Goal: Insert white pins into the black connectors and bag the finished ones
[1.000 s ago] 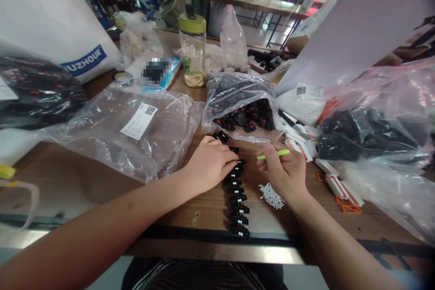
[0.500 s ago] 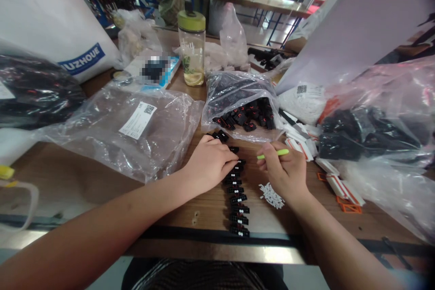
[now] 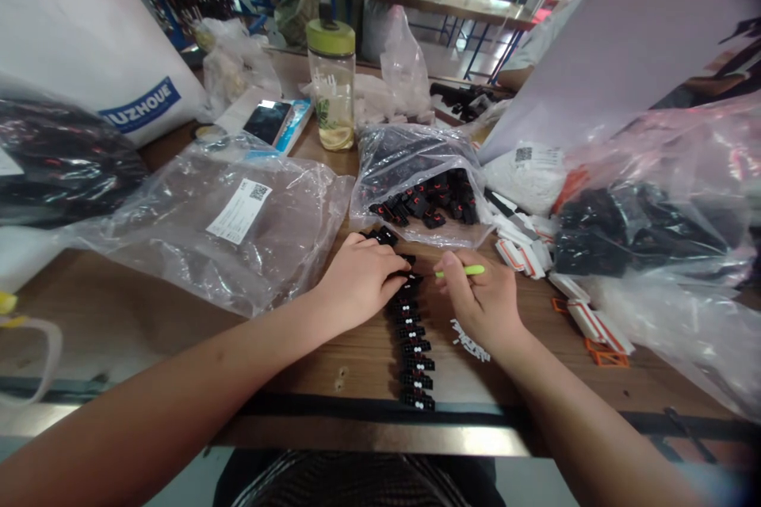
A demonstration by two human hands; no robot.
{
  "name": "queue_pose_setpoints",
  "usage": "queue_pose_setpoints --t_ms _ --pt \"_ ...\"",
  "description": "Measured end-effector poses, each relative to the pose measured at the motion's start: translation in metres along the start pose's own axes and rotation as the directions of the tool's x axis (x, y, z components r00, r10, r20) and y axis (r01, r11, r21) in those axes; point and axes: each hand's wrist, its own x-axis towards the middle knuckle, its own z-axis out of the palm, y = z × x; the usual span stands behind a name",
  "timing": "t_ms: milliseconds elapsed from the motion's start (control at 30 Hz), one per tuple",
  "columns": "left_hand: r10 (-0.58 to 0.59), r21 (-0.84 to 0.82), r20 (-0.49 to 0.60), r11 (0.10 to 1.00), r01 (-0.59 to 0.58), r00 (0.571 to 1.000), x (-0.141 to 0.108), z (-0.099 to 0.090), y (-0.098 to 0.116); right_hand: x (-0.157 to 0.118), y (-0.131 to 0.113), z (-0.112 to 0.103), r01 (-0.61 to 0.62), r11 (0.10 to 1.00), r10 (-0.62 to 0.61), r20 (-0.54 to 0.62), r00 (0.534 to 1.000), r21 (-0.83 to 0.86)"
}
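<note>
A row of small black plastic connectors [image 3: 417, 364] runs from the table's front edge up to my left hand [image 3: 360, 277]. Its thumb and fingers are closed around a connector near the row's far end, which they partly cover. In a pinch, my right hand [image 3: 484, 297] grips a slim yellow-green pen-like tool [image 3: 472, 271], its tip pointing left at the row. White paired dots show on several nearer connectors. Below the right hand lies a small pile of white pins [image 3: 469, 341], partly hidden by that hand.
An opened clear bag of black connectors [image 3: 422, 182] lies beyond my hands. A flattened clear bag [image 3: 255, 214] with a label spreads at left. Behind them stands a green-lidded bottle [image 3: 330, 87]. White and orange parts [image 3: 598, 329] and filled bags [image 3: 648, 230] crowd the right.
My right hand and the yellow-green tool have moved left, closer to the row and the left hand. The left hand keeps its place at the row's far end.
</note>
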Motion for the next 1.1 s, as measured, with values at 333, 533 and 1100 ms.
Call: queue_pose_setpoints --t_ms 333,533,1100 --pt "0.03 0.033 0.035 0.999 -0.031 0.999 0.0017 0.0001 0.0006 0.0009 0.0009 0.0008 -0.025 0.996 0.03 -0.049 0.998 0.091" --pt "0.026 0.045 0.039 0.999 -0.028 0.999 0.0012 -0.0008 0.0009 0.0013 -0.0003 0.0009 0.012 0.999 -0.011 -0.032 0.999 0.036" --pt "0.116 0.073 0.07 0.99 -0.121 0.991 0.0064 -0.0008 0.0005 0.0064 -0.0023 -0.0013 -0.12 0.959 0.161 -0.148 0.976 0.255"
